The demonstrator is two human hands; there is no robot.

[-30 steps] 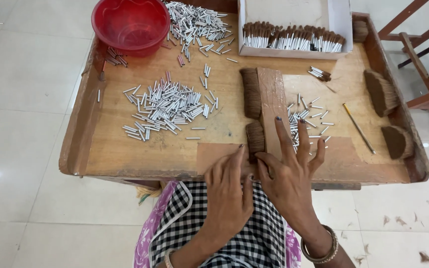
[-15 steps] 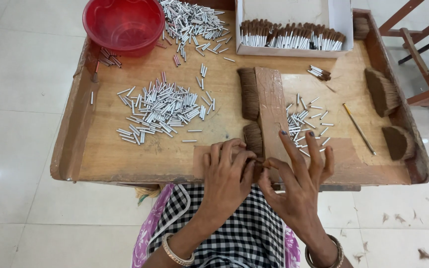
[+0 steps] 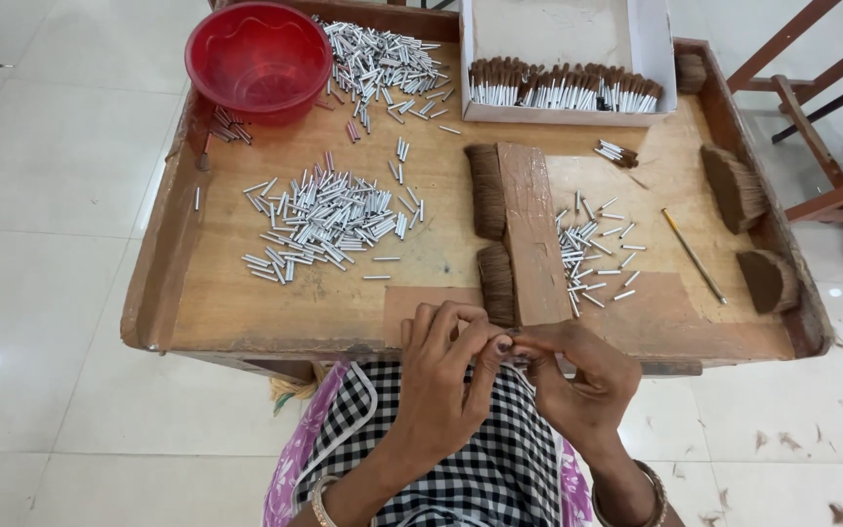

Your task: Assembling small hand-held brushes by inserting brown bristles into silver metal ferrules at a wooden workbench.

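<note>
While both hands meet at the near edge of the counter [image 3: 246, 322], the left hand [image 3: 441, 376] has its fingers curled inward, and the right hand [image 3: 578, 385] is closed with its fingertips pinched against those of the left. Something small is gripped between the two sets of fingertips, but it is too tiny and too covered to tell what it is. The hands hover above the person's black-and-white checked apron [image 3: 470, 478], just in front of the counter's edge.

Directly beyond the hands stands a long wooden block [image 3: 531, 234], with two tufts of brown bristles [image 3: 496, 283] lying against its left side. To the right of the block lies a small scatter of short silver tubes [image 3: 592, 259]; a larger heap of silver tubes [image 3: 329, 220] lies well to the left of it. Another pile of tubes [image 3: 382, 63] sits at the far side beside a red bowl [image 3: 259, 59] in the far left corner. A white box [image 3: 563, 59] at the far edge holds a row of finished brush heads [image 3: 563, 90] with brown tips. Near the right rim lie two bigger clumps of brown bristle [image 3: 734, 185], and a thin stick [image 3: 693, 256] lies between them and the small scatter.
</note>
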